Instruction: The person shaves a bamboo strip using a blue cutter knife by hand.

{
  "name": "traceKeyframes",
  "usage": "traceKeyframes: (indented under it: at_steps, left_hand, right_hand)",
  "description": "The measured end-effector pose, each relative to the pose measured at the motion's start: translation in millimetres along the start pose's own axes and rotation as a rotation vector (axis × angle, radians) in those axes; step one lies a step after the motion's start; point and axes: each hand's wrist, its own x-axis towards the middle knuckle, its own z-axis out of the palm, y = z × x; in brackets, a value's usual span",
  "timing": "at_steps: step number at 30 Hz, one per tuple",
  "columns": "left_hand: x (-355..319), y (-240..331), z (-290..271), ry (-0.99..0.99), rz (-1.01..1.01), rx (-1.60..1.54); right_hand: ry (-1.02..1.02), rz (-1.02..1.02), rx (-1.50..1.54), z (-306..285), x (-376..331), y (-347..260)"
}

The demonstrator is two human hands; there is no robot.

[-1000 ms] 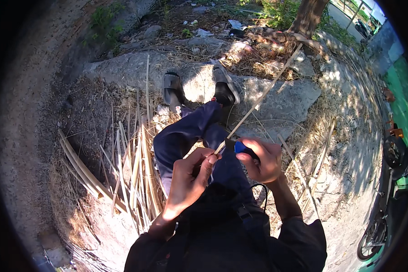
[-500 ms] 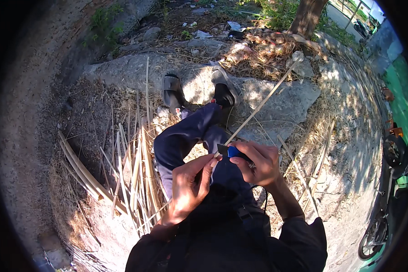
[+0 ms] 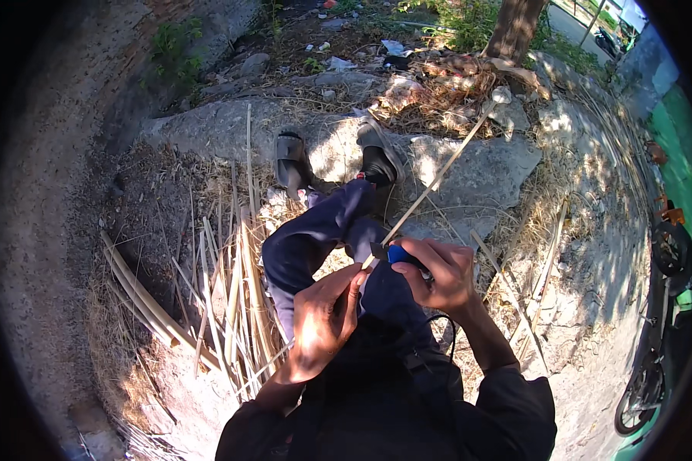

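Observation:
My right hand (image 3: 443,274) grips a knife with a blue handle (image 3: 397,253), its dark blade pressed against a long thin bamboo strip (image 3: 438,178). The strip runs from my hands up and to the right, over my knees toward the rocks. My left hand (image 3: 324,323) holds the near end of the same strip, just below and left of the blade. I am seated, with my dark-trousered legs (image 3: 315,238) stretched ahead and both feet in dark sandals (image 3: 292,157) on a flat grey rock.
A heap of split bamboo strips (image 3: 215,307) lies on the ground to my left, amid dry straw. Grey boulders (image 3: 477,173) sit ahead, a tree trunk (image 3: 515,27) beyond. A wall curves along the left. Parked two-wheelers (image 3: 661,323) stand at the right.
The knife has slid along the strip toward my left hand, and the hands have drawn closer together. The strip's far end has swung slightly.

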Motion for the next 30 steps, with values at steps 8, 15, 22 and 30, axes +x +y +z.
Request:
traceKeyframes:
  at_steps: [8, 15, 22, 30]
  left_hand:
    - [-30, -7, -4, -0.054, 0.017, 0.01]
    - [-42, -17, -18, -0.119, -0.209, 0.067]
    - [-41, -71, -24, -0.168, -0.378, 0.172]
    - [-32, -91, -25, -0.206, -0.393, -0.147]
  right_hand:
    - [0.324, 0.233, -0.128, -31, 11, 60]
    - [0.307, 0.479, -0.451, -54, -2, 190]
    - [-0.045, 1.36, 0.701, -45, -151, 356]
    - [-0.309, 1.02, -0.2, 47, -232, 312]
